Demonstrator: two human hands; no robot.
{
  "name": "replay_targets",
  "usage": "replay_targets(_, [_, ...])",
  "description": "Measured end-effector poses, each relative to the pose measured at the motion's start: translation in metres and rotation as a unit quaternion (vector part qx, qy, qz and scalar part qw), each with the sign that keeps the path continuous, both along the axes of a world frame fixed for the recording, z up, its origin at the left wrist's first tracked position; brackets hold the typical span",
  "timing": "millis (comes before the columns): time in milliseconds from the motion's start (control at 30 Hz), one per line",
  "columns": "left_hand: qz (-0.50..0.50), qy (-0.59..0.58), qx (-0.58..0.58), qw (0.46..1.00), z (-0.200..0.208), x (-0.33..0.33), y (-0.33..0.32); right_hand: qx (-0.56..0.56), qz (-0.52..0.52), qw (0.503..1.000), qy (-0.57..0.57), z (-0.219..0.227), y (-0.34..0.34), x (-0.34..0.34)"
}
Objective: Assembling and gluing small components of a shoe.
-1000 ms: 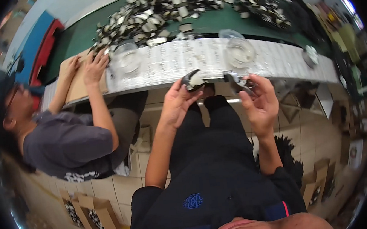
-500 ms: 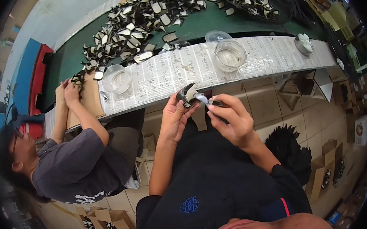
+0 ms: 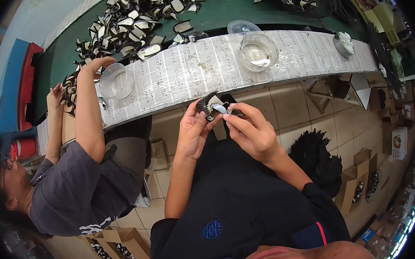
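Close in front of my body, my left hand (image 3: pixel 192 133) is closed on a small curved piece, black outside and cream inside (image 3: pixel 206 109), which looks like a shoe part. My right hand (image 3: pixel 253 131) pinches a whitish cloth wad (image 3: pixel 219 109) against that piece's cream side. Something dark also shows by the right fingers, too small to make out. Both hands are just off the near edge of the paper-covered bench ledge (image 3: pixel 174 81).
Beyond the ledge, many similar black-and-cream pieces (image 3: pixel 136 33) are heaped on a green surface (image 3: pixel 218 19). Clear bowls (image 3: pixel 259 52) and a cup of white wads (image 3: pixel 343 44) stand on the ledge. A co-worker (image 3: pixel 85 183) sits at left. Boxes (image 3: pixel 351 186) and black scraps (image 3: pixel 317 162) lie on the floor.
My right hand has moved a little left, bringing the whitish wad tighter against the piece. The co-worker's nearer arm has reached up toward the heap. The view has shifted slightly.
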State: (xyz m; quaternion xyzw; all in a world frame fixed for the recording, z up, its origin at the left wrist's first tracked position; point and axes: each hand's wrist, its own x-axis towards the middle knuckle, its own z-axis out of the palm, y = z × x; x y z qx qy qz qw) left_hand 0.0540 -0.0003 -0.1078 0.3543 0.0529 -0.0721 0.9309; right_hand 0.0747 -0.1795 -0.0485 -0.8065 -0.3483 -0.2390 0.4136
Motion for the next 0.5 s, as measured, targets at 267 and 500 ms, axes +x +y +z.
replay_targets(267, [0.005,0.011,-0.007,1.000,-0.0014,-0.0013,-0.0032,-0.039,0.012,0.999,0.000,-0.0010,0.0036,0.0007])
replay_targets(500, [-0.002,0.018,-0.010,1.000,0.0028,-0.0028,-0.0064,-0.037,0.010,0.999,-0.002,-0.0090,0.0030,0.0002])
